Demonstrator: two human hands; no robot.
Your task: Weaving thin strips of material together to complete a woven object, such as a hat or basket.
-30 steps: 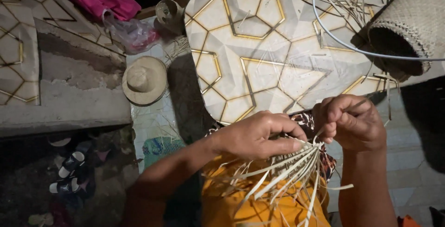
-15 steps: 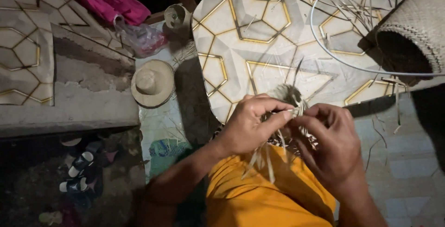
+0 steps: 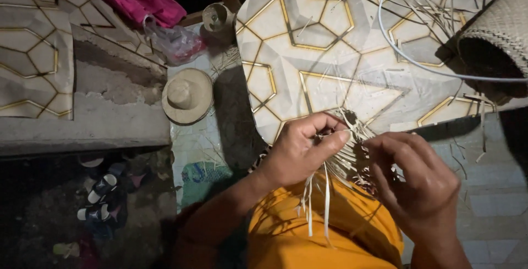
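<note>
Both hands have drawn closer over the lap since half a second back, strips now fanned tighter. Left hand [image 3: 300, 153] pinches a bundle of pale straw strips [image 3: 344, 156] between thumb and fingers; right hand [image 3: 418, 178] curls its fingers around the same weave from the other side. Strips are flat, cream-coloured, loose ends dangling over the orange cloth [image 3: 324, 236]. Work sits at the near edge of the patterned counter [image 3: 308, 43]. Straw hat [image 3: 187, 96] lies on the floor, well apart.

My desk [image 3: 330, 43], patterned with gold-lined polygons, carries loose straw strips [image 3: 418, 5], a white cord [image 3: 401, 54] and a woven basket [image 3: 498, 32].
</note>
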